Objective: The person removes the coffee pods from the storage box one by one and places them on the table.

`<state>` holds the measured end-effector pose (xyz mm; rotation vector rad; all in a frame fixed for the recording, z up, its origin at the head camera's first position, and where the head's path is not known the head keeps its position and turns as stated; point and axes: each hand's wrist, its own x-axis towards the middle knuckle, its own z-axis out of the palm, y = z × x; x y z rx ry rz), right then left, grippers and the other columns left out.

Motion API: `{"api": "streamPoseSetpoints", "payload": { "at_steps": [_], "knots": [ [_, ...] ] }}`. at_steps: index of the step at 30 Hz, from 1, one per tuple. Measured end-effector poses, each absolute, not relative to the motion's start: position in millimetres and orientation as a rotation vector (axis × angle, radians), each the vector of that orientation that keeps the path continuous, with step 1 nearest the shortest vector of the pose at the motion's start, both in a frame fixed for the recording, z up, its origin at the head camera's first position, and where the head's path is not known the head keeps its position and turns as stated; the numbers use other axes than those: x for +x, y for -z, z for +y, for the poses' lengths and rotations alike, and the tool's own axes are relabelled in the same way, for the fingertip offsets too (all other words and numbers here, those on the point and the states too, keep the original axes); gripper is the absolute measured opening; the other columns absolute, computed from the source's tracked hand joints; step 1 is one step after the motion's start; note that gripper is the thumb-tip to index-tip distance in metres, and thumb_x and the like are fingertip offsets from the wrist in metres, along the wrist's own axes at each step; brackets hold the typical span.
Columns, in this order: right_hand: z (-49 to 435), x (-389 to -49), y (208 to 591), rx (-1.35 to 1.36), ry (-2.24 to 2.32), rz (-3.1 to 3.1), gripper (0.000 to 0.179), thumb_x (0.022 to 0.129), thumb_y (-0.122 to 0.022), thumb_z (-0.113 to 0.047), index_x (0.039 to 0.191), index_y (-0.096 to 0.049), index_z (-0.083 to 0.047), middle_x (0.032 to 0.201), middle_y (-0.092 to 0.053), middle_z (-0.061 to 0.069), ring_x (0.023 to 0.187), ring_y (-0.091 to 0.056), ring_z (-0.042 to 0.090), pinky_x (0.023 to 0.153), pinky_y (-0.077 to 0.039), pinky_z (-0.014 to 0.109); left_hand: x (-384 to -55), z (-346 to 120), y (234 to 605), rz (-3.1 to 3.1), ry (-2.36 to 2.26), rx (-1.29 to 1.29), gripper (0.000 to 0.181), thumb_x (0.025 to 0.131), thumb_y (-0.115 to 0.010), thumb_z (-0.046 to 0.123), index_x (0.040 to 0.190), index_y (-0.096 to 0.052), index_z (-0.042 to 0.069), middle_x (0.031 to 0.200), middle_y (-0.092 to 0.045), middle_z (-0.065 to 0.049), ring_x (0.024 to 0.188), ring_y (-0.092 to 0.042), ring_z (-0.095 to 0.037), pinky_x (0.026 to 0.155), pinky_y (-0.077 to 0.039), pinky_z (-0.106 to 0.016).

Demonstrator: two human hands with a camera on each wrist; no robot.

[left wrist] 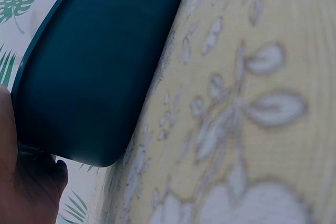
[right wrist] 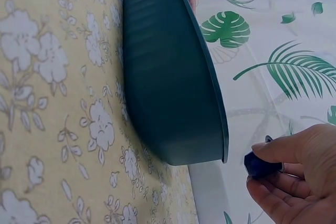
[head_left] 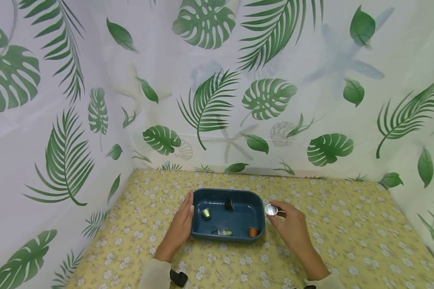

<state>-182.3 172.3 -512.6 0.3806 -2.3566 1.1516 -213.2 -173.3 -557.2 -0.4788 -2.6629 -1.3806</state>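
Note:
My right hand (head_left: 291, 222) pinches a coffee capsule (head_left: 271, 210) just beyond the right rim of a dark teal dish (head_left: 235, 220). The capsule's silver lid faces up in the head view, and its dark blue body (right wrist: 261, 166) shows between thumb and fingers in the right wrist view. With fingers straight, my left hand (head_left: 181, 220) rests along the dish's left side. Inside the dish lie a green capsule (head_left: 205, 214), a dark capsule (head_left: 229, 205), an orange capsule (head_left: 253, 232) and a pale green capsule (head_left: 227, 232) by the front wall.
A yellow cloth with white flowers (head_left: 137, 216) covers the table under the dish. White sheeting with green leaf prints (head_left: 217, 160) hangs behind the table and along both sides.

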Motion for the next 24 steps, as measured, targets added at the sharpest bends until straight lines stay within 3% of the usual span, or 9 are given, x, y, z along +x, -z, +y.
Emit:
{"api": "streamPoseSetpoints", "payload": {
  "at_steps": [7,13,24],
  "knots": [
    [175.4,-181.7,514.5,0.348,-1.187,-2.382,0.044,0.077,-0.081,0.015,0.118,-0.070,0.007,0.114,-0.070,0.024,0.092,-0.073,0.035,0.077,-0.061,0.042,-212.8,-172.3,558.1,-2.651,1.384,-0.467,0.055,0.114,-0.029,0.029,0.165,-0.011,0.015,0.169,-0.005,0.005,0.156,-0.011,-0.030,0.123,-0.016,-0.053],
    [180.2,-182.2,517.3,0.290,-1.211,-2.411,0.043,0.078,-0.080,0.014,0.119,-0.070,0.005,0.116,-0.069,0.025,0.095,-0.072,0.037,0.078,-0.060,0.043,-214.0,-171.1,557.9,-2.664,1.383,-0.474,0.054,0.115,-0.028,0.031,0.164,-0.008,0.022,0.169,-0.004,0.005,0.156,-0.010,-0.027,0.123,-0.016,-0.051],
    [182.7,-183.1,521.2,0.239,-1.253,-2.445,0.042,0.081,-0.080,0.012,0.121,-0.069,0.006,0.117,-0.069,0.026,0.096,-0.072,0.039,0.076,-0.061,0.040,-213.8,-171.1,556.0,-2.679,1.369,-0.452,0.054,0.115,-0.028,0.028,0.164,-0.009,0.017,0.169,-0.004,0.005,0.156,-0.009,-0.027,0.124,-0.015,-0.050]
  ]
}}
